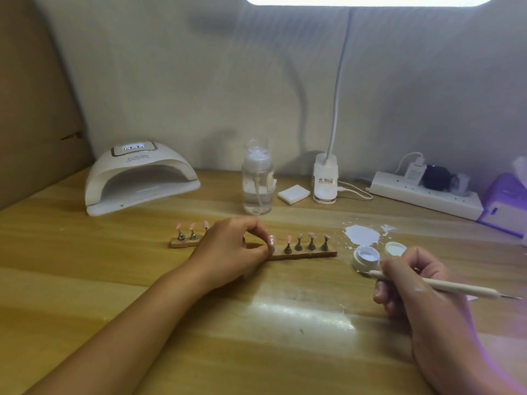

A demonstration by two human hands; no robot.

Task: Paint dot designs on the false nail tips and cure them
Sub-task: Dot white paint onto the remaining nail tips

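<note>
Wooden and pale yellow, the worktop point(85, 280) fills the head view from the near edge to the grey wall at the far side. In the middle of it lies a narrow wooden holder point(308, 254), from left to right, with small metal stands, and each stand carries a pink nail tip point(289, 238). Three tips stand at the left end and four at the right part.

The left hand point(233, 249) rests over the middle of the holder and hides this part. Its thumb and forefinger are curled and pinch one pink tip point(271, 241), which has small white marks on it.

The right hand point(413, 289) is near the right edge, with the fingers closed around a cream dotting tool point(445, 286). The left end of the tool is just beside an open white gel pot point(366, 256); I cannot tell if they touch. The lid point(395, 248) lies just to the right of the pot, and a white paint smear point(362, 234) is on the worktop behind them.

At the far left stands a white curing lamp point(139, 178) with a lit display. To its right are a clear bottle point(257, 183), a white pad point(293, 193), the desk lamp base point(325, 178), a power strip point(422, 195) and a purple box point(504, 203).
</note>
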